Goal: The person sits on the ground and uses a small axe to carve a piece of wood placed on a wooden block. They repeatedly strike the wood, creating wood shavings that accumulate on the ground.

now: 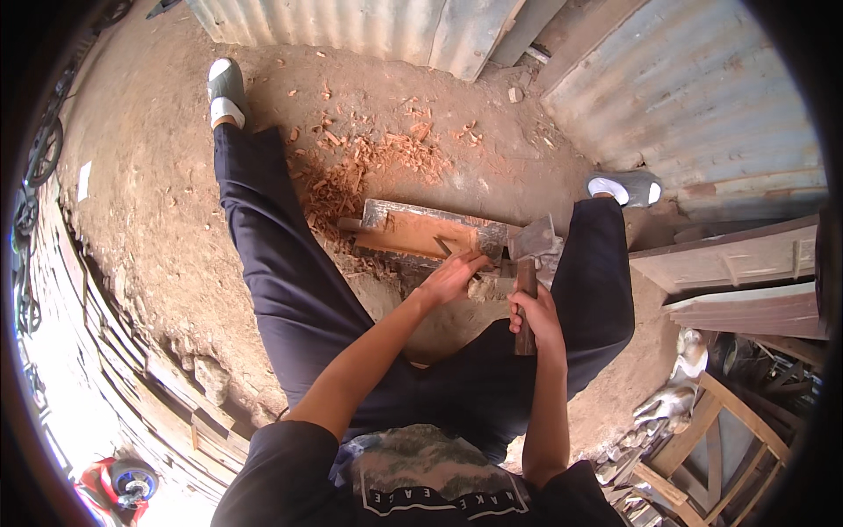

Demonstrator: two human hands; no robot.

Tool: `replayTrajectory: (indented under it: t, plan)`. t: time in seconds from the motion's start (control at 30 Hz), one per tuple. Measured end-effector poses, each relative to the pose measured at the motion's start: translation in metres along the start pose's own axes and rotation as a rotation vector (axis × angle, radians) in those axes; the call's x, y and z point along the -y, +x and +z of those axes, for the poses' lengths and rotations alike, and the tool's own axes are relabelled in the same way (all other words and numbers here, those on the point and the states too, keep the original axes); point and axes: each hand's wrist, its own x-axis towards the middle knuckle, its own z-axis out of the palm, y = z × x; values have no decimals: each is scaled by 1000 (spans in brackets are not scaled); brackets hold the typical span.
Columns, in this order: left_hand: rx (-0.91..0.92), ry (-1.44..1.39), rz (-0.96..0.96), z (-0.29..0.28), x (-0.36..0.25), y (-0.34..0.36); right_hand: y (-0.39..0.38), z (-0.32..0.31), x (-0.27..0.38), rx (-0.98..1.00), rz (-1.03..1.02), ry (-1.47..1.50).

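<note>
Black printed fabric T-shirt [421, 465], cut off below, is nearest. Between navy-trousered legs [285, 250] lies a long orange-brown wooden board [411, 234]. Right of the board, the right hand [539, 316] grips a brown wooden handle [526, 285]; whether the grey slab [534, 237] beyond joins it is unclear. At the board's near right end, the left hand [450, 277] curls, hiding anything held.

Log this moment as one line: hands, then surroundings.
left grip: at reddish wood piece, hold unclear | right grip: closed around brown wooden handle | wood shavings: scattered on ground
</note>
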Motion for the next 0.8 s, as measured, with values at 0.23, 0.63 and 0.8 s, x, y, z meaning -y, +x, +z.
replayTrajectory:
  t: [0.23,0.63,0.8]
  plan:
    - [11,-225,-172,-31,5,16,-25,25,24,83,-33,192]
    - [-116,68,29,-10,42,34,-24,30,21,-50,-162,143]
    - [-56,83,-44,-3,66,39,-32,47,25,-67,-238,70]
